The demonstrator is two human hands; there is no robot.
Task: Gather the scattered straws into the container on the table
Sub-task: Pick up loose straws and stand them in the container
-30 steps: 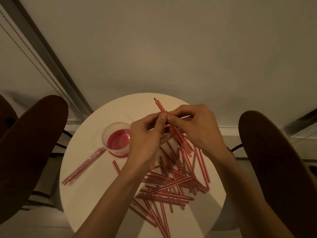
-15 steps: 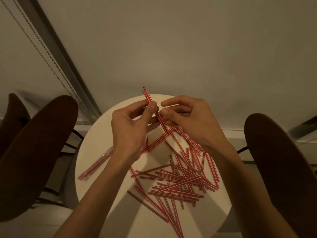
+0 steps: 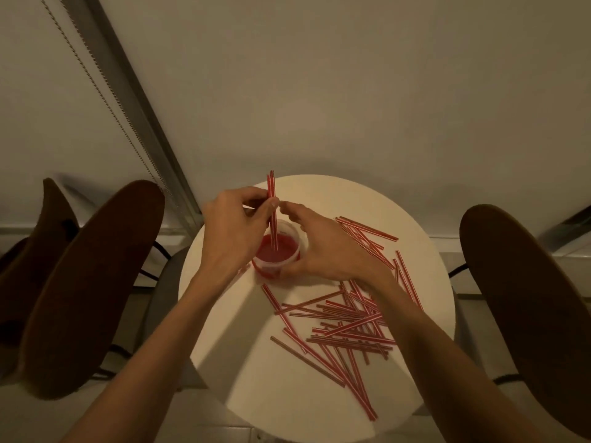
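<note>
A clear round container [image 3: 289, 263] with a red bottom stands on the small round white table [image 3: 415, 225], left of centre. My left hand [image 3: 232, 230] pinches a pair of red-and-white striped straws [image 3: 271, 199] upright, their lower ends inside the container. My right hand [image 3: 316, 247] curls around the container's right side, forefinger near the straws; whether it grips the wall I cannot tell. Several more scattered straws [image 3: 345, 327] lie in a loose pile on the table's near right part, partly under my right forearm.
Brown chair backs stand close on both sides: the left chair [image 3: 86, 282] and the right chair [image 3: 527, 298]. A second chair [image 3: 28, 251] is at the far left. A wall with a metal frame strip [image 3: 134, 100] rises behind the table.
Both hands moved left with the straws from above the pile to the container. The straws turned from slanted to upright and their lower ends went into the container. The right hand let go of them.
</note>
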